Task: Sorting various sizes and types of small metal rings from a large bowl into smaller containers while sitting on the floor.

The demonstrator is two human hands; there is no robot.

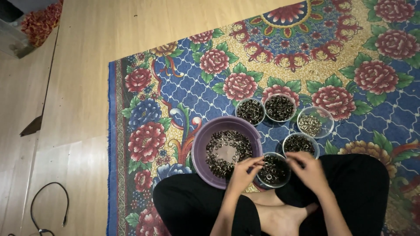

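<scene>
Fingers of my left hand (pixel 242 174) and right hand (pixel 309 169) pinch narrow over the nearest clear bowl (pixel 273 170) of small dark metal rings; whether they hold one, I cannot tell. Such rings look light, stiff and slippery, best nipped by the rim, beside the purple basin (pixel 201 144).

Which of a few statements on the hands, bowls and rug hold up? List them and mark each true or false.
1. The purple bowl holds small dark rings. True.
2. Both hands are over the purple bowl. False: the left hand is at its edge, the right hand is beside the nearest clear bowl.
3. Five clear bowls stand by the purple one. True.
4. The rug is plain grey. False: blue with red flowers.
5. A cable lies on the floor. True.
</scene>
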